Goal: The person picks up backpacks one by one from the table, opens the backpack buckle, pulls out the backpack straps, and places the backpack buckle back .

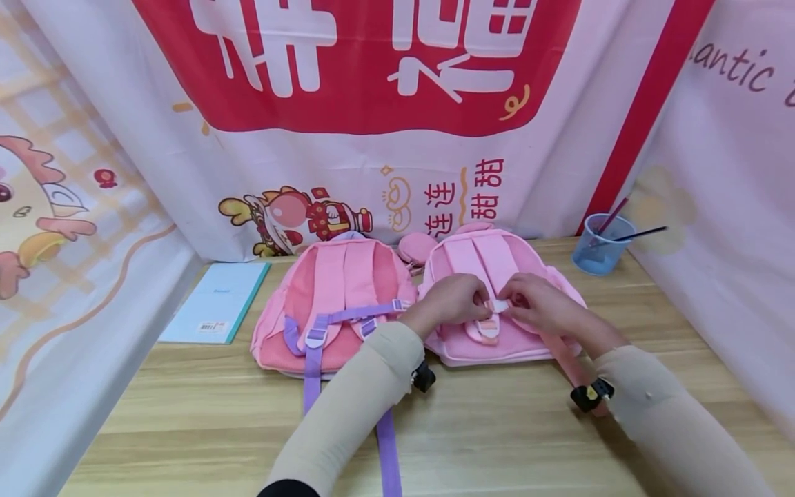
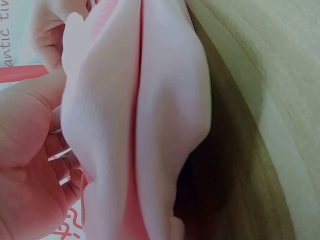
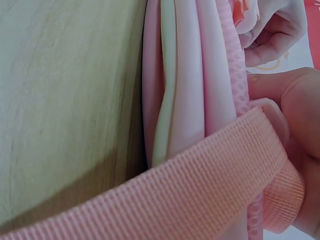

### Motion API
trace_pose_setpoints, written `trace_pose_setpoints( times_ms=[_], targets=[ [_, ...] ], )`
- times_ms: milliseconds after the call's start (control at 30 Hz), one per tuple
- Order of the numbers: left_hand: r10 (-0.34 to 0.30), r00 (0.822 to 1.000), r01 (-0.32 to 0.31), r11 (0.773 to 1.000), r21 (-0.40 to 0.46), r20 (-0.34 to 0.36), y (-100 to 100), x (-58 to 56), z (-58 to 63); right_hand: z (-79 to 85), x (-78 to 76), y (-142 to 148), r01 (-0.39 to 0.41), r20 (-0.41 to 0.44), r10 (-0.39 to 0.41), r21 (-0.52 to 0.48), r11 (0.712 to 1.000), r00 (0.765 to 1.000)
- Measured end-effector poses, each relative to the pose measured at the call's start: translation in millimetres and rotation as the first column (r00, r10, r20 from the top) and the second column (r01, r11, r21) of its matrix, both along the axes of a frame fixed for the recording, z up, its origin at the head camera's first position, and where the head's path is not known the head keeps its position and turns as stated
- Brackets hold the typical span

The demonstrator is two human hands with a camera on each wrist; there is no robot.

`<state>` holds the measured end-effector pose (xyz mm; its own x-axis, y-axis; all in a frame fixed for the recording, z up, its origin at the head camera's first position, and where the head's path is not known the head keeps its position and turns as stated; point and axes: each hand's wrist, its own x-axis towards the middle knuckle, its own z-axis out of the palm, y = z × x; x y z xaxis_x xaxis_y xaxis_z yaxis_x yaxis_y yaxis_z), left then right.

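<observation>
A pink backpack lies on the table with its shoulder straps facing up. Over its middle, my left hand and right hand come together at a small white buckle. Thumb and fingers of each hand pinch it from opposite sides, on a short piece of orange strap. Another white strap adjuster lies just below them. A long orange webbing strap runs past my right hand and down toward the table's front. In the left wrist view, the bag's folded side hides the left fingertips.
A second pink backpack with purple webbing straps lies to the left. A round pink pouch sits between the bags. At the far left is a light-blue notebook; at the back right, a blue pen cup.
</observation>
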<state>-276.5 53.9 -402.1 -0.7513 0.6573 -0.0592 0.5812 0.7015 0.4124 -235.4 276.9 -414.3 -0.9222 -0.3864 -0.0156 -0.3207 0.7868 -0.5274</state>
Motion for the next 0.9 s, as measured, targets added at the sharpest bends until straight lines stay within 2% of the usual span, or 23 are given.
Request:
trace_pose_setpoints(
  times_ms=[200, 467, 633, 900],
  targets=[
    [0.001, 1.0, -0.001, 1.0, 0.02, 0.018, -0.1, -0.7, 0.2, 0.0, 1.3, -1.4, -0.06, -0.097, 0.064, 0.041, 0.997, 0.993],
    [-0.013, 1.0, 0.013, 0.999, 0.032, 0.002, -0.9, -1.5, -1.0, -1.5, 3.1, -1.9, -0.073, -0.138, 0.078, 0.046, 0.996, 0.987],
    [-0.016, 1.0, 0.017, 0.998, 0.059, -0.016, -1.8, -2.2, -1.4, -0.9, 3.9, -1.0, -0.042, -0.13, 0.047, 0.043, 0.998, 0.99],
    [-0.019, 1.0, 0.02, 0.998, 0.061, -0.021, 0.6, -2.6, -4.9, 1.0, 3.7, 0.2, -0.001, -0.049, 0.001, 0.012, 1.0, 0.999]
  ],
)
